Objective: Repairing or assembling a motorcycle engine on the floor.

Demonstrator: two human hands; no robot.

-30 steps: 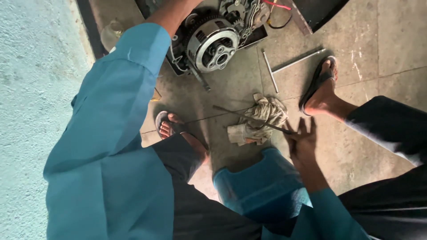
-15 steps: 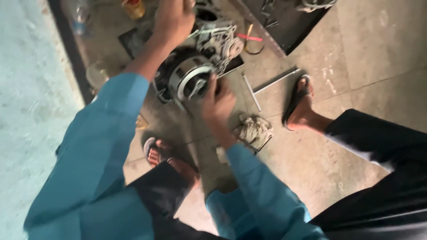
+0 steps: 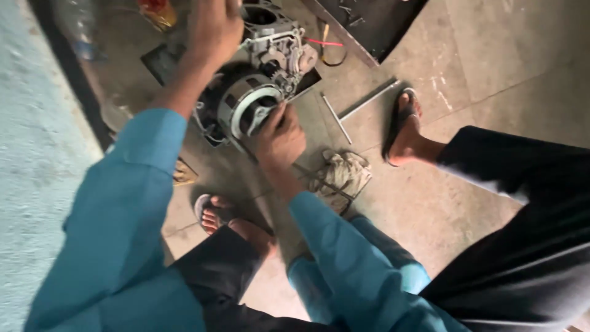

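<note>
The engine sits on the floor between 2 hands: the left hand rests curled on its top, and the right hand closes fingers against its round front cover.

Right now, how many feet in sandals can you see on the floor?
2. One foot in a sandal is below the engine, beside the blue sleeve. The other foot in a dark sandal is to the right, near the metal rods. Others may be hidden under the legs.

A red and yellow packet, blurred, is seen on the floor at its far edge.
</note>
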